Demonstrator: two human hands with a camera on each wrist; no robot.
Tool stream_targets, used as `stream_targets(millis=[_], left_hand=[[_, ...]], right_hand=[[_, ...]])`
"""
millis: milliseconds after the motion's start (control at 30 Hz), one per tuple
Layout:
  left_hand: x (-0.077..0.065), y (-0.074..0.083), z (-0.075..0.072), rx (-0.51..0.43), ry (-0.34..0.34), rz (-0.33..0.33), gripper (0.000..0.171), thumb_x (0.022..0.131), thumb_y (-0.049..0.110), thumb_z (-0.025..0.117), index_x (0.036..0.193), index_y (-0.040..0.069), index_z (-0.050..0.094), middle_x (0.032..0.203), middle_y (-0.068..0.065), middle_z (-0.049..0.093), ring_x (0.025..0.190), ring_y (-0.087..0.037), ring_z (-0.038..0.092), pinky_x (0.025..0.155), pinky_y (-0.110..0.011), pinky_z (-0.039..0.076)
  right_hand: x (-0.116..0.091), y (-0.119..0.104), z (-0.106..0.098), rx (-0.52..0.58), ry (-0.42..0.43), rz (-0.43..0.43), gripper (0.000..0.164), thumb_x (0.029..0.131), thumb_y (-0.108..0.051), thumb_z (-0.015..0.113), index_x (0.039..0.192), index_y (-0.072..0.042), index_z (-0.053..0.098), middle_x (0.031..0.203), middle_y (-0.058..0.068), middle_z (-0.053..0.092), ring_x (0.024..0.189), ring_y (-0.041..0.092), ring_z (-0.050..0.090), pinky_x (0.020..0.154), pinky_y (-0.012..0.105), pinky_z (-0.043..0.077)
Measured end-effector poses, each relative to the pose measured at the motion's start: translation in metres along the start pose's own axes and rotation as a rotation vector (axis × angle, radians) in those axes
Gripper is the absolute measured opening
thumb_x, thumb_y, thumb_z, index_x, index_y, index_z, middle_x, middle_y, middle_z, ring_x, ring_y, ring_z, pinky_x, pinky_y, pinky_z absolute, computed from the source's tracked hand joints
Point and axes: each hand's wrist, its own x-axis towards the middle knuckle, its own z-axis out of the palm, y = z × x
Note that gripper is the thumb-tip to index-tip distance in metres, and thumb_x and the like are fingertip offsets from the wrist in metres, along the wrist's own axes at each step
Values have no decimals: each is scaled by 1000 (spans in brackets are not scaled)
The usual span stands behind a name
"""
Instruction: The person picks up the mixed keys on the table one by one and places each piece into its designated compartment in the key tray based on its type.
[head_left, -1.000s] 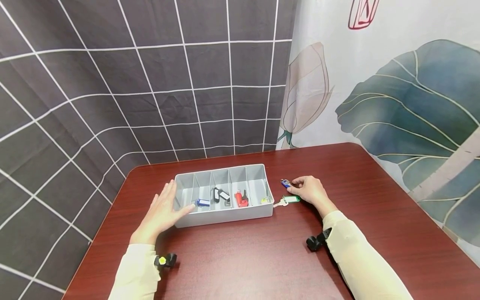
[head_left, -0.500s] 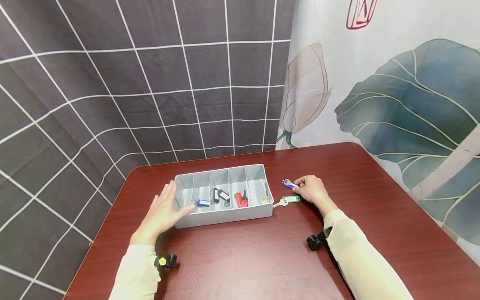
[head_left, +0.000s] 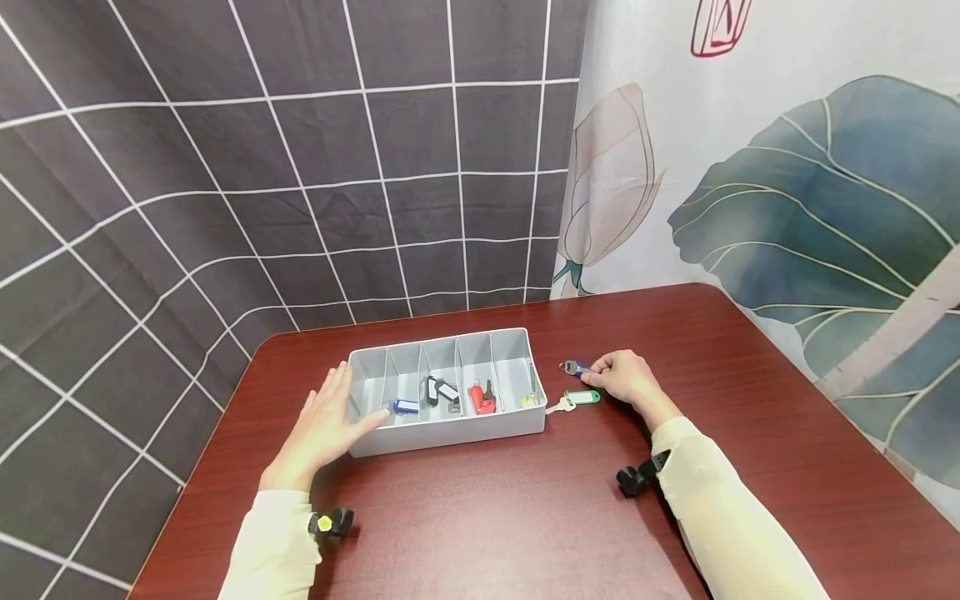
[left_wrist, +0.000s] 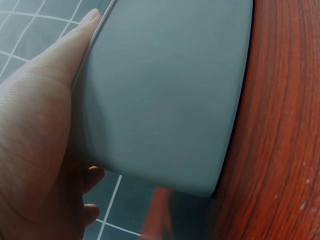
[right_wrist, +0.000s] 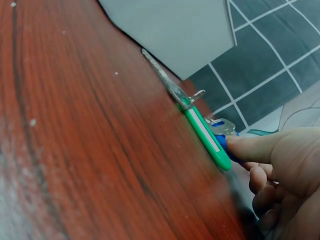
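My right hand (head_left: 624, 379) pinches a blue key tag with a key (head_left: 576, 367) between thumb and fingers, just right of a grey divided tray (head_left: 457, 431). In the right wrist view the blue tag (right_wrist: 222, 141) is partly hidden behind the thumb and a green key tag (right_wrist: 205, 135). That green tag lies on the table with its key pointing at the tray. My left hand (head_left: 318, 429) rests against the tray's left end, fingers extended and thumb along the front rim. In the left wrist view the thumb (left_wrist: 65, 55) lies along the tray's edge.
Tray compartments hold a blue key tag (head_left: 406, 406), black key tags (head_left: 447, 390), red key tags (head_left: 480, 398) and something yellow (head_left: 531, 401). The leftmost compartment is partly covered by the left hand. A grid-patterned curtain (head_left: 420, 208) hangs behind the reddish-brown table (head_left: 465, 508).
The blue key tag turns in my right fingers: its blue-and-white side showed half a second ago, and now the key faces up. My left hand and the tray stay put.
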Motion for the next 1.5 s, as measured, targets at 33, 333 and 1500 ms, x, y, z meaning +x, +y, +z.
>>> stream_targets(millis=[33, 333, 1500], left_hand=[[0, 0, 0, 0, -1, 0, 112, 79, 75, 54, 153, 0, 14, 157, -21, 16, 144, -38, 14, 110, -64, 14], [0, -1, 1, 2, -5, -3, 113, 79, 75, 54, 152, -1, 14, 158, -20, 14, 144, -39, 14, 110, -64, 14], [1, -1, 1, -3, 0, -6, 112, 80, 74, 55, 152, -1, 15, 157, -21, 16, 144, -38, 14, 111, -63, 14]], right_hand=[[0, 1, 0, 21, 0, 3, 24, 83, -32, 76, 82, -9, 71, 72, 2, 61, 78, 24, 51, 67, 33, 40], [0, 4, -1, 113, 29, 1, 27, 85, -34, 74, 89, -7, 74, 84, 4, 66, 86, 24, 52, 72, 31, 43], [-1, 0, -6, 381, 32, -40, 27, 92, -25, 67, 104, -1, 70, 103, 14, 65, 95, 25, 51, 80, 32, 44]])
